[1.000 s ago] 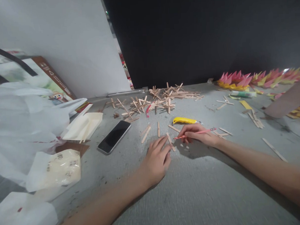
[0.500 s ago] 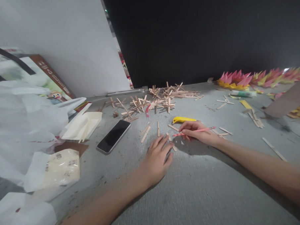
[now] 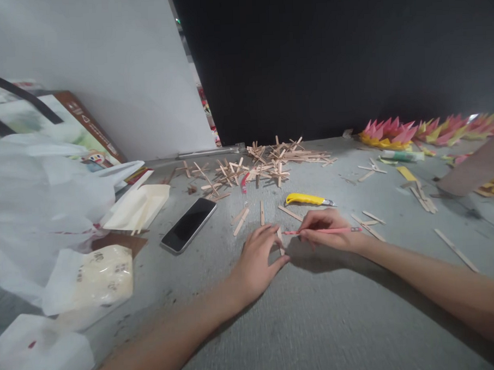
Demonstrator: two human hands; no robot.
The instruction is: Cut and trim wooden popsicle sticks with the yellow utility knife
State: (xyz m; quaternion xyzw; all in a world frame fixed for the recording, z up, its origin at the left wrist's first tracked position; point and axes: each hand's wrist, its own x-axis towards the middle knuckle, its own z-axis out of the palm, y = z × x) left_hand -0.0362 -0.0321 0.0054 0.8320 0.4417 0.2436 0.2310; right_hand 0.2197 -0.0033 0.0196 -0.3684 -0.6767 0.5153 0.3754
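Observation:
My left hand (image 3: 258,258) rests on the grey table, its fingers and thumb gripping a short wooden stick (image 3: 280,241) that stands nearly straight up and down in the view. To its right, my right hand (image 3: 325,230) is closed around a pink pencil (image 3: 341,230), whose tip points left, close to the stick. Just beyond my right hand lies a yellow cutter (image 3: 307,199) with its blade end to the right. Another wooden stick (image 3: 290,213) lies between the cutter and my hands, and one more (image 3: 262,212) is beyond my left hand.
A black phone (image 3: 189,224) lies left of my hands. Behind is a heap of wooden sticks (image 3: 279,162). White plastic bags (image 3: 38,199) and a paper tray (image 3: 139,209) fill the left. Pink and yellow paper pieces (image 3: 388,134) and a glue stick (image 3: 402,155) are at the back right.
My right hand has moved slightly nearer and right, uncovering the cutter's blade end. The pencil lies more level. My left thumb and fingers have closed on the stick, which has turned more upright in view.

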